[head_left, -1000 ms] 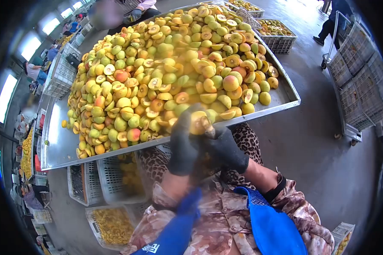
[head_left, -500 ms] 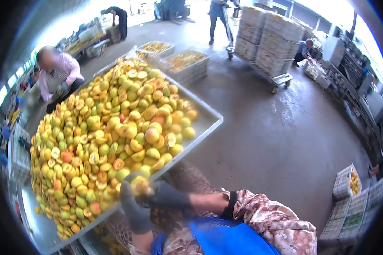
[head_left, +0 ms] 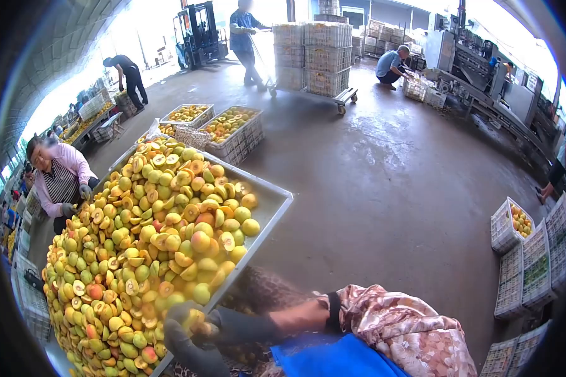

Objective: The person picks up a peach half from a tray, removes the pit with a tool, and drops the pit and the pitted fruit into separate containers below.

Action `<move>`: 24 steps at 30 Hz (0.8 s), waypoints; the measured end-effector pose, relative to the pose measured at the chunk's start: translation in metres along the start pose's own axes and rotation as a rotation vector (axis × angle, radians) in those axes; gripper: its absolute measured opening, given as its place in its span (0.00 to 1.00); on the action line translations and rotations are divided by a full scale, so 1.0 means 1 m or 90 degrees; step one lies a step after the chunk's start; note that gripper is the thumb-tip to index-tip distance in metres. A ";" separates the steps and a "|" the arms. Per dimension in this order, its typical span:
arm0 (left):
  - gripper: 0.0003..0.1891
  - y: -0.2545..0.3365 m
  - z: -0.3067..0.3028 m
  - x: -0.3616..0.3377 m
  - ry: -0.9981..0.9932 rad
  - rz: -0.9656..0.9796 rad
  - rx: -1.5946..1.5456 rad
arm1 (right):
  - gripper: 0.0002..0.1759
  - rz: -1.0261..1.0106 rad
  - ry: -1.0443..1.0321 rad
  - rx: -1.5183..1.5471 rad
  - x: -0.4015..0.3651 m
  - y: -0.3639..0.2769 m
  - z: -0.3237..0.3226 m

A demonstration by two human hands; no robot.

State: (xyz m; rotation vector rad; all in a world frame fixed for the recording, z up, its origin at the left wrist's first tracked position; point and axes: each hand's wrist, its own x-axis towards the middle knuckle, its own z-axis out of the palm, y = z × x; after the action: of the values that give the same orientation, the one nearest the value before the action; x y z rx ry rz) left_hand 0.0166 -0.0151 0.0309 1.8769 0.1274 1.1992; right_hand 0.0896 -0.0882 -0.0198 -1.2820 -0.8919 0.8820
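Note:
Just over the near rim of a metal tray (head_left: 267,221) heaped with yellow peaches (head_left: 138,251), many of them cut in half, my two hands meet in dark grey gloves. My left hand (head_left: 188,342) is closed around a peach (head_left: 197,322), its thumb side toward the heap. Against the same peach, from the right, comes my right hand (head_left: 233,327) with closed fingers. Blur and the glove hide whatever is inside those fingers. A blue apron (head_left: 352,358) and a patterned sleeve (head_left: 402,327) show below.
Across the tray a person in a pink top (head_left: 63,169) works with gloved hands at the heap. Crates of peaches (head_left: 236,135) stand beyond it. Someone holds a cart (head_left: 333,94) stacked with crates. More crates (head_left: 525,270) line the right; machinery (head_left: 484,81) stands behind.
The view has tilted up and shifted right, so tray and hands sit lower and further left. My hands stay together at the peach. The cart appears further left.

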 end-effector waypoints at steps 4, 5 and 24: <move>0.18 0.037 -0.018 0.015 -0.063 -0.120 -0.112 | 0.15 -0.112 -0.157 0.147 -0.008 -0.030 0.003; 0.17 0.042 -0.019 0.018 -0.064 -0.140 -0.157 | 0.17 -0.186 -0.136 0.129 -0.004 -0.034 0.004; 0.25 -0.103 -0.251 -0.067 0.161 -0.425 0.443 | 0.06 -0.047 -0.088 -0.586 -0.007 0.163 -0.008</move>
State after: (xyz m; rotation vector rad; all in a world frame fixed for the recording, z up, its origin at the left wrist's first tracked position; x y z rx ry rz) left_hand -0.1773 0.1685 -0.0514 1.9690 1.3420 0.9591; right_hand 0.0866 -0.0846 -0.1828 -1.9566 -1.5392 0.4944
